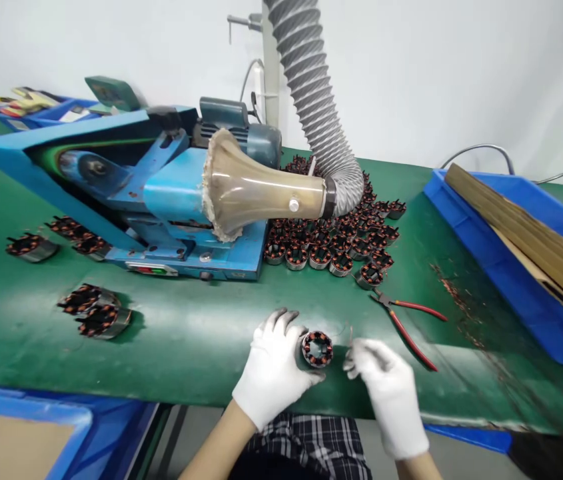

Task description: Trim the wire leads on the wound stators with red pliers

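Observation:
A motor stator (317,349), a ring of copper windings with black insulators, sits on the green bench in front of me. My left hand (277,365), in a white glove with grey fingertips, curves around its left side, thumb at the near edge and fingers at the far edge. To the right of the stator, apart from it, my gloved right hand (380,380) is pinched closed. A thin strand like wire (351,332) sticks up from those fingertips. Red-handled cutting pliers (408,320) lie open beyond my right hand.
A blue belt machine (176,193) with a grey extraction hose (311,87) stands at the back. Many stators (341,240) are massed beside it, with several more (96,310) at left. Copper scraps (456,293) lie near a blue tray (506,280) holding cardboard (531,233).

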`<control>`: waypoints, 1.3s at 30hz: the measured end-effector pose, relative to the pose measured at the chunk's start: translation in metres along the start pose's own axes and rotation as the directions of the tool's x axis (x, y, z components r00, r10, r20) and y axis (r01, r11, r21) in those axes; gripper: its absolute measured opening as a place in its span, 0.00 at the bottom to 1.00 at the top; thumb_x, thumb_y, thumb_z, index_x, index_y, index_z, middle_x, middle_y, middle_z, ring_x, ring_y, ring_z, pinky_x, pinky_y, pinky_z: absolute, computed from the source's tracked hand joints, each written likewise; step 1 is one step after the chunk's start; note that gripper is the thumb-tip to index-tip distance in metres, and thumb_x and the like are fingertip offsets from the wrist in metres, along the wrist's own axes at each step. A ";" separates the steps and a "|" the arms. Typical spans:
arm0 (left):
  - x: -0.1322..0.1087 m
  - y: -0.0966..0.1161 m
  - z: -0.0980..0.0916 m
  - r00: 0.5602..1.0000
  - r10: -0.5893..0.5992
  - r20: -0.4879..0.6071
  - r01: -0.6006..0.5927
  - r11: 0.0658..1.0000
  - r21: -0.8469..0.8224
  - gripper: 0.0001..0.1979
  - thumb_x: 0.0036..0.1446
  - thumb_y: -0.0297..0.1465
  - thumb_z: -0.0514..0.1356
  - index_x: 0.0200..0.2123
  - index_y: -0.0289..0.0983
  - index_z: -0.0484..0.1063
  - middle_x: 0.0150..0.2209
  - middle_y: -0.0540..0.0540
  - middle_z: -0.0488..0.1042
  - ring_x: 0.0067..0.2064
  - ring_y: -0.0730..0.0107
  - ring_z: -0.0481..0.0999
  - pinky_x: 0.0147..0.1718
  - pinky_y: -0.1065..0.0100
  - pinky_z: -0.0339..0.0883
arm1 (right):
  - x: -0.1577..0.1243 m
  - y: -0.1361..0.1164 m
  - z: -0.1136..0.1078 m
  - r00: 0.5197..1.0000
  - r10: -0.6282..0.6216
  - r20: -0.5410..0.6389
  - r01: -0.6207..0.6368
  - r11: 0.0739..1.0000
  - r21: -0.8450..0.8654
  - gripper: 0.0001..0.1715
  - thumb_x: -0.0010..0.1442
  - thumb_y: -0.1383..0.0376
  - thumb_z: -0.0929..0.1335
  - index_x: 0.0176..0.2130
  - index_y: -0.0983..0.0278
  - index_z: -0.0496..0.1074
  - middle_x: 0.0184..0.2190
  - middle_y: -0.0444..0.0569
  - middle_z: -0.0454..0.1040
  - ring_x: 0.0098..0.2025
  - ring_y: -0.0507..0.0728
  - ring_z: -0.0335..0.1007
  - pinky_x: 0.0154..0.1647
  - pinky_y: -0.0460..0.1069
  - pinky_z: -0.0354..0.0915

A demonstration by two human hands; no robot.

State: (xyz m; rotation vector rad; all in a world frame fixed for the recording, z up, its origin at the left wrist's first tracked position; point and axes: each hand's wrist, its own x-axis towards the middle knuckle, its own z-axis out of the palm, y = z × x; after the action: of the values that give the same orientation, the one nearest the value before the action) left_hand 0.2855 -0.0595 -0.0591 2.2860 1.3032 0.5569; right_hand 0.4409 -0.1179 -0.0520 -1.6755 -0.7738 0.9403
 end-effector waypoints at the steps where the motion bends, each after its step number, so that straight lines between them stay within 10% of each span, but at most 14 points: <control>1: -0.001 -0.001 0.001 1.000 0.021 -0.006 -0.021 1.000 0.005 0.23 0.38 0.37 0.65 0.40 0.40 0.65 0.50 0.41 0.65 0.54 0.48 0.59 0.50 0.49 0.56 | -0.009 0.002 0.007 0.999 -0.018 0.041 0.025 0.982 -0.188 0.16 0.48 0.54 0.70 0.28 0.64 0.70 0.21 0.45 0.70 0.23 0.53 0.65 0.25 0.47 0.62; 7: -0.002 -0.006 0.013 0.989 0.148 -0.008 -0.148 0.983 -0.106 0.26 0.47 0.25 0.57 0.51 0.39 0.56 0.48 0.42 0.67 0.52 0.57 0.64 0.50 0.54 0.57 | -0.025 0.015 0.024 0.957 -0.281 0.077 0.280 0.814 -0.508 0.12 0.57 0.59 0.63 0.27 0.62 0.69 0.25 0.46 0.72 0.27 0.55 0.66 0.30 0.48 0.60; 16: -0.002 -0.007 0.007 0.991 0.133 -0.023 -0.134 0.990 -0.051 0.40 0.41 0.38 0.64 0.55 0.34 0.50 0.52 0.35 0.62 0.55 0.48 0.60 0.51 0.48 0.57 | -0.014 0.008 0.009 0.992 -0.014 0.128 0.056 0.943 -0.329 0.18 0.53 0.51 0.66 0.32 0.64 0.68 0.27 0.47 0.72 0.28 0.55 0.68 0.29 0.47 0.63; 22: -0.004 -0.014 0.006 0.986 0.169 -0.015 -0.169 0.983 -0.066 0.25 0.45 0.27 0.61 0.48 0.37 0.58 0.47 0.40 0.68 0.52 0.55 0.65 0.52 0.51 0.58 | -0.017 0.010 0.031 0.941 -0.302 0.151 0.335 0.782 -0.526 0.16 0.58 0.57 0.63 0.23 0.62 0.65 0.21 0.43 0.68 0.24 0.53 0.63 0.28 0.47 0.58; 32: 0.002 -0.005 -0.008 0.991 0.094 0.095 -0.083 0.991 -0.109 0.31 0.39 0.31 0.67 0.47 0.40 0.58 0.47 0.43 0.67 0.53 0.53 0.63 0.51 0.50 0.57 | 0.027 0.000 -0.019 0.922 -0.263 0.283 0.370 0.813 -0.450 0.11 0.58 0.59 0.64 0.35 0.63 0.70 0.32 0.48 0.74 0.33 0.55 0.70 0.34 0.47 0.64; 36: 0.005 0.005 -0.023 0.982 0.110 0.154 -0.078 0.977 -0.201 0.52 0.33 0.40 0.69 0.58 0.37 0.43 0.57 0.35 0.54 0.58 0.48 0.55 0.53 0.50 0.56 | 0.029 -0.026 -0.010 0.686 -0.138 0.715 0.591 0.678 -0.436 0.30 0.58 0.61 0.64 0.58 0.59 0.55 0.37 0.48 0.74 0.35 0.56 0.70 0.34 0.47 0.63; 39: 0.011 0.009 -0.026 0.958 0.157 0.238 -0.094 0.962 -0.256 0.54 0.36 0.42 0.67 0.60 0.35 0.37 0.59 0.34 0.51 0.58 0.50 0.55 0.53 0.54 0.58 | 0.029 -0.033 0.002 0.563 0.000 0.826 0.711 0.509 -0.485 0.36 0.58 0.66 0.62 0.61 0.67 0.44 0.28 0.48 0.75 0.26 0.57 0.69 0.24 0.47 0.57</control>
State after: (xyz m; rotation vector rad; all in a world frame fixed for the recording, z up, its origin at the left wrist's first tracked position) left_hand 0.2826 -0.0488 -0.0316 2.1616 0.9168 0.4187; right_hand 0.4518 -0.0837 -0.0271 -1.6011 -2.3982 0.9877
